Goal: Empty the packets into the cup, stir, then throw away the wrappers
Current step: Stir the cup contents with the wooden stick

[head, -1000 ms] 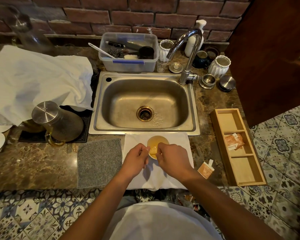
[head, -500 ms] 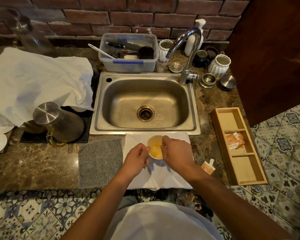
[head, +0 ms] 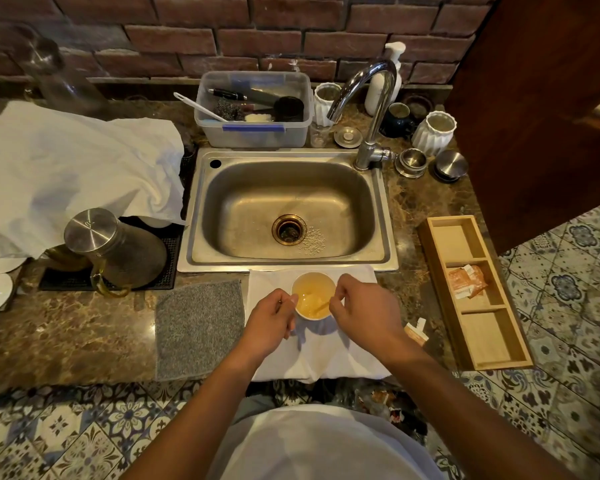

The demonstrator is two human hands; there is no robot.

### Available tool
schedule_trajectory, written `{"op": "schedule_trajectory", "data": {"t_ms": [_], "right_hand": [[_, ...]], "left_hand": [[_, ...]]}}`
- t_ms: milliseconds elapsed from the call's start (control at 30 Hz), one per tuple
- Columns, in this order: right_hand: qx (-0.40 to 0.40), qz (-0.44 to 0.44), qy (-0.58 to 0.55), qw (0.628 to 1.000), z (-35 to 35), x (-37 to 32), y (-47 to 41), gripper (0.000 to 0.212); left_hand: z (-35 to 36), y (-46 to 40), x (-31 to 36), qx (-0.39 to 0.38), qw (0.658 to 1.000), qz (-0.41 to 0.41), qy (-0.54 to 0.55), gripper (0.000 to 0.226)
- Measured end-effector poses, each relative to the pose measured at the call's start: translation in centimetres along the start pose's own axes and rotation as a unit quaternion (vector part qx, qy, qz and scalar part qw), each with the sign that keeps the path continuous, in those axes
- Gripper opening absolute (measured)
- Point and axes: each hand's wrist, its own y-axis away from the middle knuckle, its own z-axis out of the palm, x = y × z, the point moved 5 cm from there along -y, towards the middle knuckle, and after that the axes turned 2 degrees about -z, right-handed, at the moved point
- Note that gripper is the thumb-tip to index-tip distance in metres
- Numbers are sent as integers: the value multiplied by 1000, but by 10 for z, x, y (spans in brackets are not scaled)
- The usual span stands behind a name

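Observation:
A small white cup [head: 313, 295] of amber liquid stands on a white cloth [head: 317, 355] in front of the sink. My left hand [head: 270, 320] grips the cup's left side. My right hand [head: 362, 308] is at the cup's right rim, its fingers pinched on a thin stirrer [head: 321, 307] that dips into the liquid. An orange torn wrapper [head: 417, 332] lies on the counter just right of my right wrist. More orange packets [head: 466, 280] lie in the middle compartment of a wooden tray [head: 499, 348].
The steel sink [head: 288, 209] and its tap [head: 371, 109] lie right behind the cup. A grey mat [head: 200, 327] lies to the left, with a steel-lidded jug [head: 115, 251] beyond it. A plastic tub [head: 253, 109], jars and a white sheet [head: 73, 168] fill the back.
My right hand has shifted to the right and a little farther from me along the cup's rim with the stirrer. My left hand has stayed on the cup.

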Motion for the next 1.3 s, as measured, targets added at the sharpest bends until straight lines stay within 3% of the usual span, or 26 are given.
{"op": "schedule_trajectory", "data": {"t_ms": [233, 400, 500, 700, 833, 900, 1167, 1300], "right_hand": [[43, 107, -240, 964, -34, 39, 7, 13], [50, 148, -341, 927, -37, 71, 28, 12], [34, 156, -324, 932, -28, 86, 42, 17], [-80, 121, -255, 956, -5, 92, 58, 28], [-193, 88, -237, 948, 7, 87, 67, 24], [-210, 80, -255, 940, 9, 84, 70, 25], [-137, 97, -310, 936, 7, 86, 70, 24], [-72, 160, -399, 900, 9, 102, 75, 27]], "left_hand": [[-1, 2, -1, 2, 1000, -5, -4, 34], [-2, 2, 0, 7, 1000, -12, -9, 34], [-2, 1, 0, 11, 1000, -15, -11, 34], [-1, 0, -1, 18, 1000, -15, -16, 35], [-1, 3, 1, 26, 999, -19, -18, 35], [-1, 5, 3, 28, 999, -21, -20, 35], [1, 10, 10, 39, 999, -25, -21, 33], [1, 10, 9, 47, 998, -24, -21, 33]]}}
